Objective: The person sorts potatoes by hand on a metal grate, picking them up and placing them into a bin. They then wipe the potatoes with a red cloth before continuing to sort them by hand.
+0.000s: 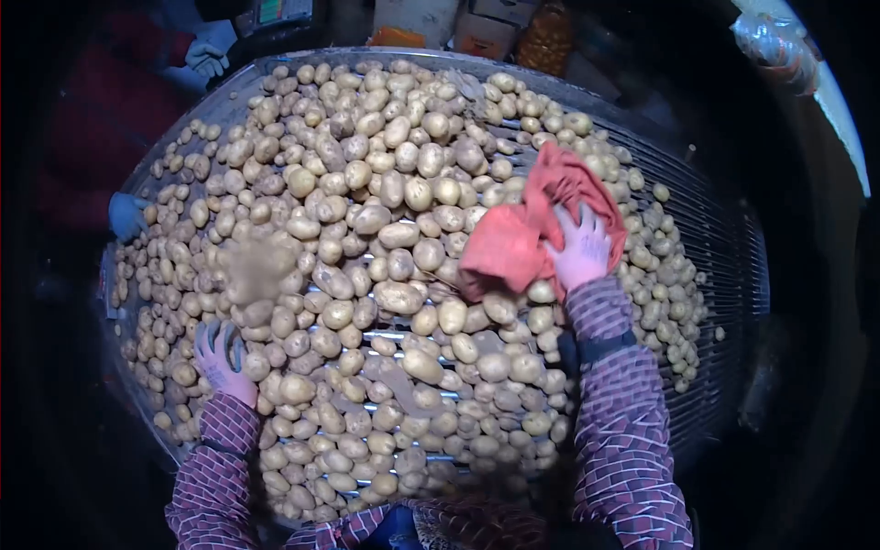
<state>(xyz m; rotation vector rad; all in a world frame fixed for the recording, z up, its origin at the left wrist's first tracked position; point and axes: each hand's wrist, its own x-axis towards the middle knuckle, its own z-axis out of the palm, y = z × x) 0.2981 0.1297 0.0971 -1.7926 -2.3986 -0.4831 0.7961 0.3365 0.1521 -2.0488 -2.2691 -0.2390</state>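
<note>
Head view looks down on a roller desk (724, 247) heaped with potatoes (385, 211). An orange cloth (509, 243) lies bunched on the heap. The right hand (582, 252), gloved, lies on the near right part of that cloth with fingers spread flat, pressing rather than clutching. Far left of the cloth and nearer the person, the left hand (220, 357) sits among the potatoes with fingers raised; whether it grips one I cannot tell. A blurred potato (257, 270) shows left of the cloth, just beyond that hand. Well left of the cloth, a co-worker's blue-gloved hand (126, 215) touches the heap's edge.

To handle this well, I would gather the cloth fully into the palm before lifting it, so no fold trails toward the bare rollers, and take potatoes singly with the left hand rather than raking, since neighbours roll easily.
</note>
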